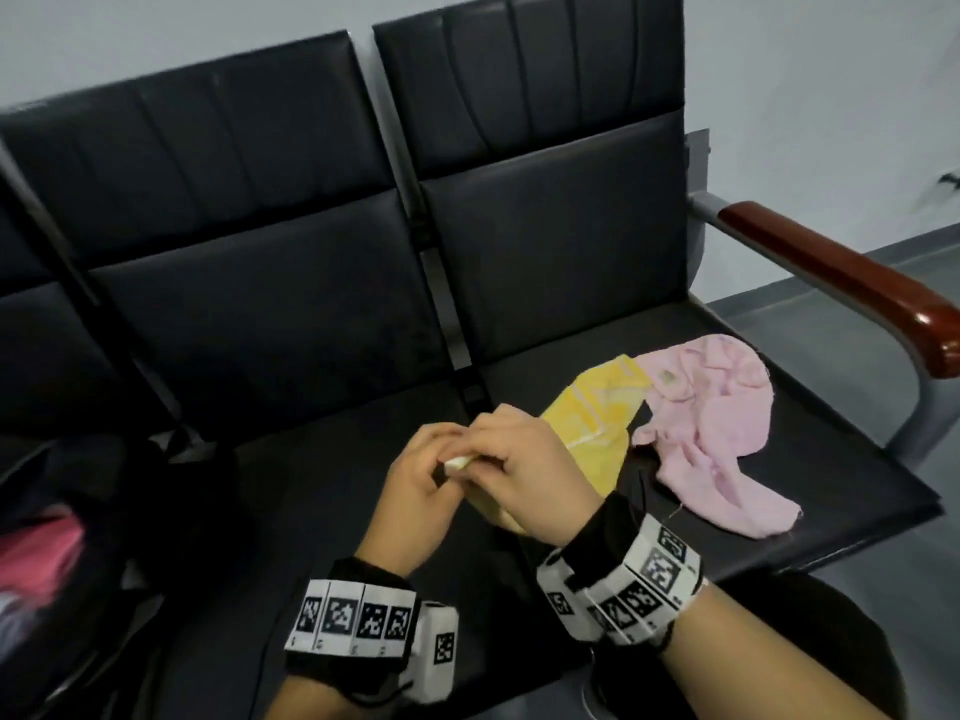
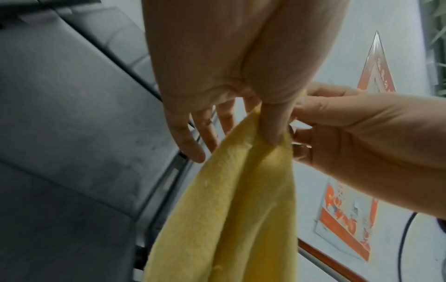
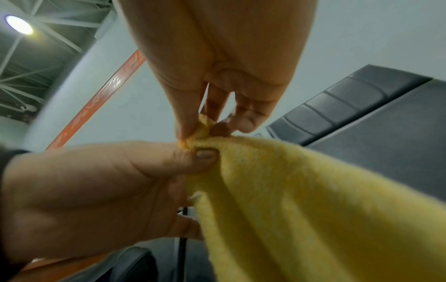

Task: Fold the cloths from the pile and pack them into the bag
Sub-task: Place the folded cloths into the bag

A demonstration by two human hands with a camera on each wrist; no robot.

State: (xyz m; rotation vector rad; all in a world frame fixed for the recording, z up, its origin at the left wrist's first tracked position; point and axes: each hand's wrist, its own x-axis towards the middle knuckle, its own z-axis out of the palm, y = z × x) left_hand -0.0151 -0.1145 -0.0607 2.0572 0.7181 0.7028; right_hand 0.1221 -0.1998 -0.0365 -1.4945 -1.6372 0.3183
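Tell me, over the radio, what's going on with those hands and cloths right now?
Left hand and right hand both pinch the yellow cloth at one edge. Pink cloth waits on seat. Bag open at left. Nothing blocking.

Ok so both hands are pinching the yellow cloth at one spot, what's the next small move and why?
Probably slide the hands apart along the edge to spread it. The left hand and right hand pinch the yellow cloth at one bunched corner, and it hangs in loose folds, too crumpled to fold neatly yet.
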